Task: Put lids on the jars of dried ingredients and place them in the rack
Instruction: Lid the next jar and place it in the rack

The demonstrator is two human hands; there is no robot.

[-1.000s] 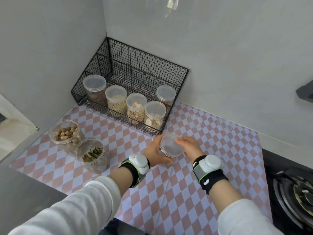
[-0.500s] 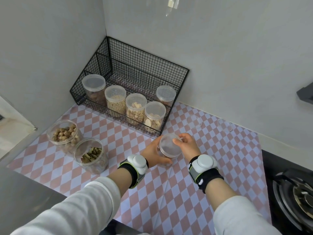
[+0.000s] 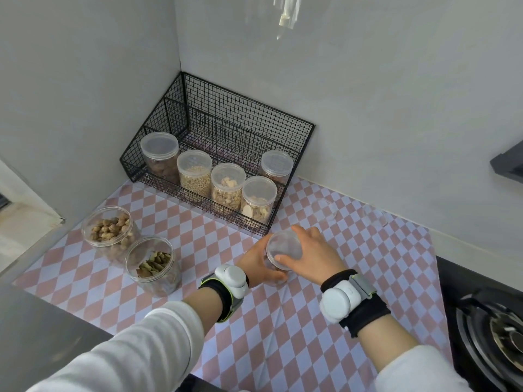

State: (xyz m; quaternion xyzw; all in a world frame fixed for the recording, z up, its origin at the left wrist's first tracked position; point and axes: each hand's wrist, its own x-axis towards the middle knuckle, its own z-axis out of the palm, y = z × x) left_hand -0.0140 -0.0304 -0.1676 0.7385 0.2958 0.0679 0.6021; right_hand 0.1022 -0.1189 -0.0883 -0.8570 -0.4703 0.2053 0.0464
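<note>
A clear jar point(image 3: 276, 274) stands on the checked mat in front of the rack. My left hand point(image 3: 259, 265) grips its side. My right hand point(image 3: 310, 254) grips the clear lid point(image 3: 284, 247) on top of it, fingers curled round the rim. The black wire rack point(image 3: 226, 123) in the corner holds several lidded jars point(image 3: 227, 188) of dried ingredients. Two jars without lids stand at the left: one with round brown nuts point(image 3: 111, 230), one with greenish pieces point(image 3: 154, 264). Two loose clear lids point(image 3: 324, 209) point(image 3: 375, 215) lie on the mat near the back wall.
A gas stove point(image 3: 492, 332) sits at the right edge. A grey counter edge point(image 3: 36, 329) runs along the lower left. Walls close the corner behind and left of the rack. The checked mat point(image 3: 297, 321) covers the counter.
My right hand has turned on the lid, its wrist swinging further right, while my left hand keeps holding the jar in the same spot.
</note>
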